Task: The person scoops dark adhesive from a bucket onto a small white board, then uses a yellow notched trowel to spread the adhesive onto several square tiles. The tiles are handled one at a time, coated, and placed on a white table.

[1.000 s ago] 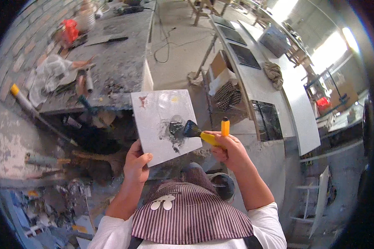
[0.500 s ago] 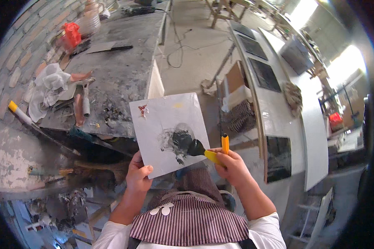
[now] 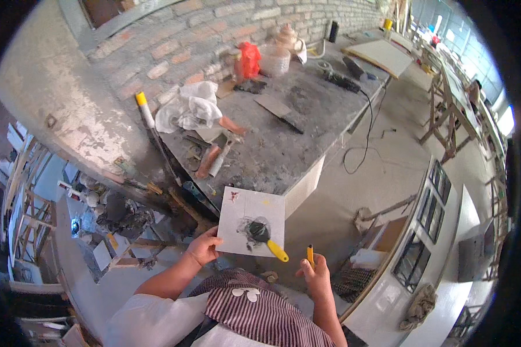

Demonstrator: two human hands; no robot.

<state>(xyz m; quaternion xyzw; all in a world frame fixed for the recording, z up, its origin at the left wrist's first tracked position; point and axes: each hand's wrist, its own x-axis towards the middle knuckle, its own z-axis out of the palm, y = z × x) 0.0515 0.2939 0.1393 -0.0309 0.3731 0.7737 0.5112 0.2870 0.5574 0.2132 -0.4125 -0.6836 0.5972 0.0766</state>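
Note:
In front of me, my left hand (image 3: 205, 245) grips a white square board (image 3: 231, 222) at its lower left edge, thumb on top. A dark paste patch (image 3: 244, 228) is smeared on the board's middle. A putty knife (image 3: 276, 250) with a yellow handle lies on it, its blade in the paste and its handle end past the board's edge. Apart from the board, my right hand (image 3: 316, 276) is closed around a slim orange tool with a black tip (image 3: 310, 255), held upright. The tool's lower part is hidden in the fingers.
A stained grey workbench (image 3: 272, 151) stands along the brick wall, beyond the board. On it are a white cloth (image 3: 192, 107), a red plastic bag (image 3: 249, 59) and a flat scraper (image 3: 278, 112). At right, a long table (image 3: 369, 301) holds dark panels (image 3: 412, 261) and a crumpled rag (image 3: 421, 306).
My right hand has let go of the putty knife, which now rests on the board, and has drawn away to the right, keeping the orange tool. The view has swung toward the bench.

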